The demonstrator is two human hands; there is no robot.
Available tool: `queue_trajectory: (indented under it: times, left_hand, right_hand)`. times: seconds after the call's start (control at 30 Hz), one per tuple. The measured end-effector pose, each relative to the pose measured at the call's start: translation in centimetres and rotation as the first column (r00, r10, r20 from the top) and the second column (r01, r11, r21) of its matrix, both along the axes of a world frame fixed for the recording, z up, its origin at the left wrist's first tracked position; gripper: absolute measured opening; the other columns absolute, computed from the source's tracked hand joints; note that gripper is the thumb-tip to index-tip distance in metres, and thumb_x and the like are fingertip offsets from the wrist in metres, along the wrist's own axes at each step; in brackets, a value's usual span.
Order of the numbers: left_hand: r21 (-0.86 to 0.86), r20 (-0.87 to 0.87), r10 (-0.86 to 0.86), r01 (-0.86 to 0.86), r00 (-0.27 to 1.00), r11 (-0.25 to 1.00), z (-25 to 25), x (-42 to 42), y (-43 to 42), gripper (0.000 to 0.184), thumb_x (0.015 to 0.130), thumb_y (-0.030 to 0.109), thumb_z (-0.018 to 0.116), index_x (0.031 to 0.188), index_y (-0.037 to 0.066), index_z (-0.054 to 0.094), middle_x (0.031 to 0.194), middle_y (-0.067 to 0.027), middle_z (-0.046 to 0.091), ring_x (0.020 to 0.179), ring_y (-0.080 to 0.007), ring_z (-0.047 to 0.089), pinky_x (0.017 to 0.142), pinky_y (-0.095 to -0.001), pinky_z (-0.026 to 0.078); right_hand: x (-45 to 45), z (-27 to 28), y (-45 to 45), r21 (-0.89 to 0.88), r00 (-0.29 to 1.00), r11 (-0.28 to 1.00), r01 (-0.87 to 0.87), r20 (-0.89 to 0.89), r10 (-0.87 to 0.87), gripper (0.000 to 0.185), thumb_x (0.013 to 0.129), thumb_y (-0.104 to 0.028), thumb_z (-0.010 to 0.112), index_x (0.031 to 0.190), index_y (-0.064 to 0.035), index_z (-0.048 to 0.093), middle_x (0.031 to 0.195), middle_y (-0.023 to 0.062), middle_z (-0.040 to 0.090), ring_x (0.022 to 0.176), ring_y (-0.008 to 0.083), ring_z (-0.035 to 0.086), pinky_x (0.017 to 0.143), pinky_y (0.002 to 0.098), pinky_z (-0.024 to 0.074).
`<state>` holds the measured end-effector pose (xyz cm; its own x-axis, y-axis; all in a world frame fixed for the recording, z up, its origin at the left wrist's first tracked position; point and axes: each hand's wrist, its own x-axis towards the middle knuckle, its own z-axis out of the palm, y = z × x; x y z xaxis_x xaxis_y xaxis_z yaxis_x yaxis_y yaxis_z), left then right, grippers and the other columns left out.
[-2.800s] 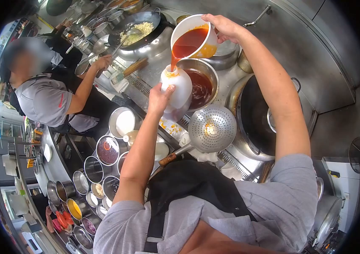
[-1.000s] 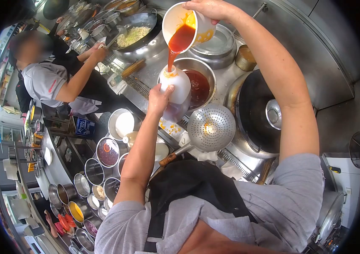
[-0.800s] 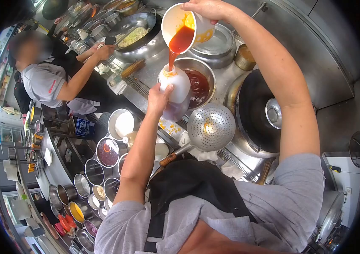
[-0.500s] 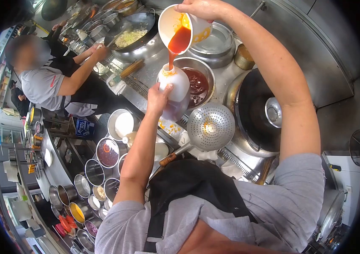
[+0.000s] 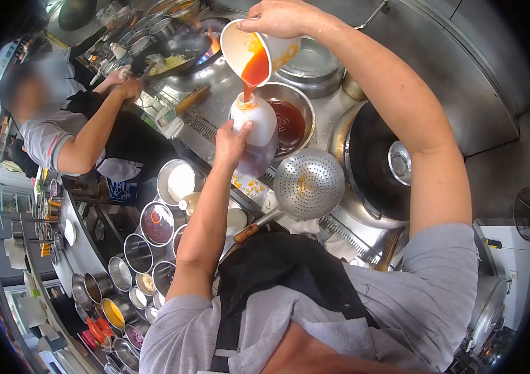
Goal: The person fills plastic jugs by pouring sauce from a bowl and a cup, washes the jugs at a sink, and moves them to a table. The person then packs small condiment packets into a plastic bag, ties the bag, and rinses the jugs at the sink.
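Right of centre, a strainer (image 5: 308,182) is resting. Mid-frame, the left hand (image 5: 231,146) is wrapping its fingers round a white bottle (image 5: 260,119); at top centre, the right hand (image 5: 279,17) is clasping a tilted tub (image 5: 235,51), fingers closed on its rim, and red sauce (image 5: 256,68) is streaming into the bottle's mouth! Behind, a bowl (image 5: 287,93) is holding dark sauce (image 5: 290,124); at upper left, flames (image 5: 213,46) are rising beside a wok (image 5: 185,45).

Held: one tub (image 5: 272,53), one bottle (image 5: 259,132)
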<state>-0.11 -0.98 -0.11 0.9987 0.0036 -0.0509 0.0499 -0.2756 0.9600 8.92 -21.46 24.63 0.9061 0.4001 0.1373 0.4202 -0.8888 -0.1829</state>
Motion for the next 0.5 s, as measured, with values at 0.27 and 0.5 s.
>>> queue_trajectory:
  times: [0.27, 0.5]
  left_hand:
    - [-0.009, -0.022, -0.003, 0.003, 1.000, 1.000, 0.1, 0.0, 0.0, 0.030, 0.088, 0.028, 0.071, 0.092, -0.001, 0.065, 0.067, -0.0020, 0.058, 0.055, -0.0099, 0.048, 0.050, -0.0280, 0.040]
    - [-0.035, -0.037, -0.015, 0.014, 0.999, 0.999, 0.5, 0.0, -0.4, 0.033, 0.088, 0.030, 0.072, 0.093, -0.002, 0.065, 0.069, -0.0024, 0.058, 0.057, -0.0102, 0.048, 0.051, -0.0277, 0.040]
  right_hand:
    - [-1.6, -0.2, 1.5, -0.044, 0.999, 0.999, -0.009, 0.034, 0.011, 0.060, 0.086, -0.058, 0.047, 0.104, -0.0058, 0.071, 0.107, 0.0209, 0.068, 0.102, 0.0385, 0.064, 0.087, 0.0469, 0.0505]
    - [-1.2, -2.9, 2.3, -0.104, 0.999, 0.994, -0.020, 0.045, 0.025, 0.068, 0.083, -0.066, 0.046, 0.121, -0.0133, 0.066, 0.113, 0.0138, 0.068, 0.103, 0.0301, 0.066, 0.086, 0.0451, 0.0524]
